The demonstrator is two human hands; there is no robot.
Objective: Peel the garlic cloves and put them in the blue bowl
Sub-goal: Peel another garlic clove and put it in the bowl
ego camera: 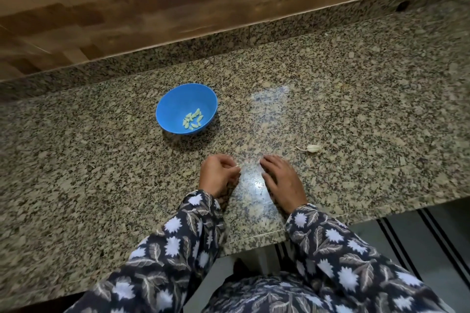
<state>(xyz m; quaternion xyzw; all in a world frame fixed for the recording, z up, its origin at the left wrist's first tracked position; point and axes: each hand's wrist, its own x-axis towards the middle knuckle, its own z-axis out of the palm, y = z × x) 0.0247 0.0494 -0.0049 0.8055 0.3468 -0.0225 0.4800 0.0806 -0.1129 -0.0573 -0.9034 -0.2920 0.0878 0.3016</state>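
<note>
Garlic cloves [192, 118]: peeled, a small heap low in the blue bowl [178, 99], tinted greenish by its wall.

Head view, looking down on a speckled granite countertop [101, 160]. Bowl standing beyond and to the left of both hands, well apart from them. Off to the right, alone on the stone, one pale garlic piece [313, 148], unpeeled by the look of it, though too small to say whether a whole clove or only husk and stalk. Lying crosswise, long axis roughly left to right, thin tail end pointing left toward the right hand [282, 180]. Near that hand, just beyond and to the right of its fingertips, not touching; clearly farther from the left hand [218, 175]. Judged the right hand's pick, then, by a short reach forward and outward.

Right hand resting loosely on the stone, fingers mostly extended, gripping nothing evident; a pale fleck at the fingertips, unclear what. Left hand with fingers curled in toward the thumb; cannot tell whether pinching a scrap or nothing. Better placed for the bowl.

Patterned sleeves [193, 236] on both arms. No brand, label or legible writing anywhere.
</note>
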